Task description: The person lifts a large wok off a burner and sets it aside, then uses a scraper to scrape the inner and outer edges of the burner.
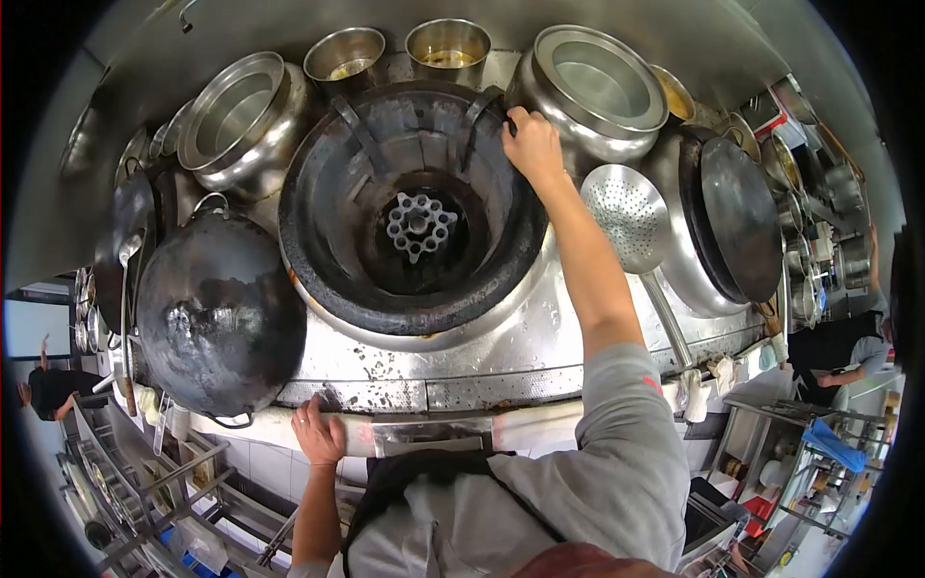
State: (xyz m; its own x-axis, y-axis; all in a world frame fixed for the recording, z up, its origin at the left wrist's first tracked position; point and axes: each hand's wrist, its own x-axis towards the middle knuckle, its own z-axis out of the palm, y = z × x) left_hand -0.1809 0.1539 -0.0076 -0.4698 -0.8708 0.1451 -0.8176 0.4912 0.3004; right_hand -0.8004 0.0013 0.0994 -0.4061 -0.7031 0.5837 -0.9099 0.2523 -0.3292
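Note:
My right hand point(535, 146) reaches to the far right rim of a big round wok burner point(405, 313). Its fingers are curled at the outer end of a dark metal bracket point(472, 130) that juts inward from the rim. A second bracket point(361, 135) stands on the far left of the same burner. Deep in the pit sits a grey burner head point(420, 227) with a ring of holes; no flame shows. My left hand point(320, 433) lies on the stove's front edge, fingers laid out and holding nothing. Near it a blackened wok point(222, 313) rests bottom up.
A perforated skimmer point(626, 217) lies right of the burner, beside another dark wok point(740, 220). Steel pots point(599, 82) and bowls of liquid point(448, 48) line the back. A ladle point(128, 250) is at left. Other people point(838, 356) stand at both sides.

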